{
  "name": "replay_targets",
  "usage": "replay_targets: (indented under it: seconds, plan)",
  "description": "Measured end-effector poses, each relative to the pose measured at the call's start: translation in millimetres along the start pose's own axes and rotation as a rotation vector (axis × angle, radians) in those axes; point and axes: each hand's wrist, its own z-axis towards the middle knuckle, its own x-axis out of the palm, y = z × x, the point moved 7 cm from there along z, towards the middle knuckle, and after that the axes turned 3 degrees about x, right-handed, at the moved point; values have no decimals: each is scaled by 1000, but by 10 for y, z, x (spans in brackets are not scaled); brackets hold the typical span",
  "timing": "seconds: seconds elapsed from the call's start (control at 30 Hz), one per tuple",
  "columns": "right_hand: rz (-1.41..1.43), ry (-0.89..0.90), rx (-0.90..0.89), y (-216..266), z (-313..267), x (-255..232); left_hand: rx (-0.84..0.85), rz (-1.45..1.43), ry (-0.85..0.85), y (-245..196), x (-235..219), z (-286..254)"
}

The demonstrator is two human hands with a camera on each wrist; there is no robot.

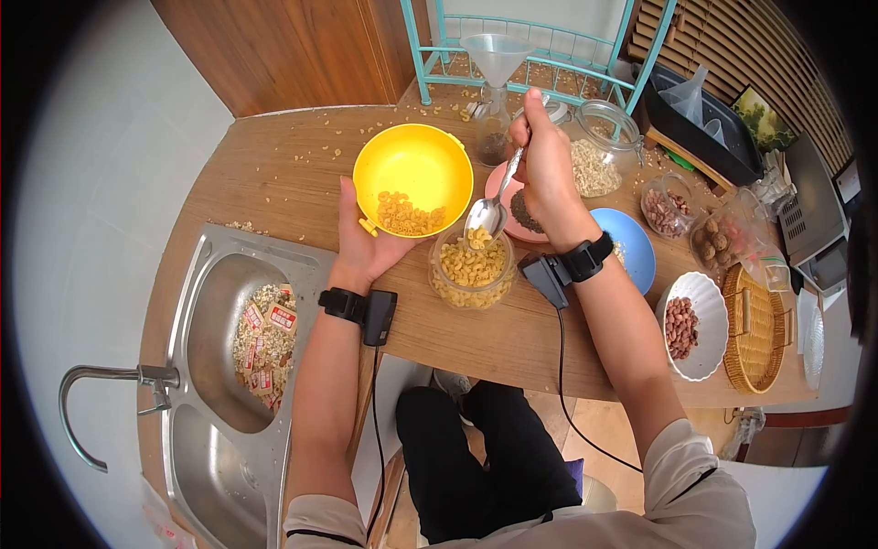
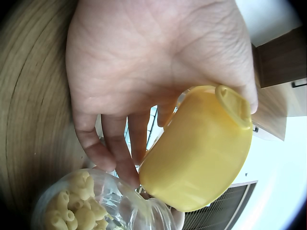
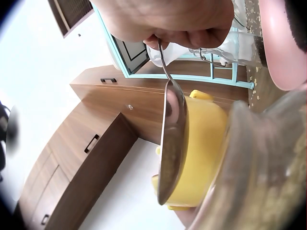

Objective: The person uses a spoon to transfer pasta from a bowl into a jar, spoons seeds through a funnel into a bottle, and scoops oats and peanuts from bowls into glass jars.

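The left hand (image 1: 370, 238) holds a yellow bowl (image 1: 412, 165) tilted, with some macaroni (image 1: 407, 215) lying along its lower side; in the left wrist view the bowl (image 2: 196, 148) rests against the palm. The right hand (image 1: 549, 160) grips a metal spoon (image 1: 487, 216) by its handle. Its bowl end, with a few macaroni pieces, is over the mouth of a clear jar of macaroni (image 1: 471, 274). In the right wrist view the spoon (image 3: 171, 139) hangs beside the yellow bowl (image 3: 206, 143), below the curled fingers of the right hand (image 3: 177, 21).
A pink plate (image 1: 498, 183) with dark grains and a blue plate (image 1: 631, 247) stand behind and right of the jar. Further right are a white bowl of nuts (image 1: 695, 316) and a wicker basket (image 1: 754, 320). At left is a sink (image 1: 210, 274); behind, a funnel (image 1: 497, 59) on a bottle and a teal rack (image 1: 572, 91).
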Motion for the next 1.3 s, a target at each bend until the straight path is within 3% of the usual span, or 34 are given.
replay_targets:
  seconds: [0.2, 0.5, 0.53, 0.6, 0.73, 1.03, 1.3]
  plan:
    - [-220, 17, -228, 212, -128, 80, 9, 1, 3, -6, 2, 8]
    - [-142, 61, -480, 432, -250, 112, -2, 70, -54, 12, 15, 14]
    - [-141, 62, -481, 459, -250, 105, -2, 69, -57, 9, 13, 11]
    - [10, 14, -276, 402, -190, 20, -1, 76, -44, 3, 3, 13]
    - [127, -19, -173, 386, -218, 21, 3, 84, -16, 2, 36, 16]
    - [-140, 139, -450, 324, -342, 262, 16, 82, 14, -10, 65, 18]
    - [-256, 214, -518, 263, -329, 325, 19, 101, -2, -12, 50, 18]
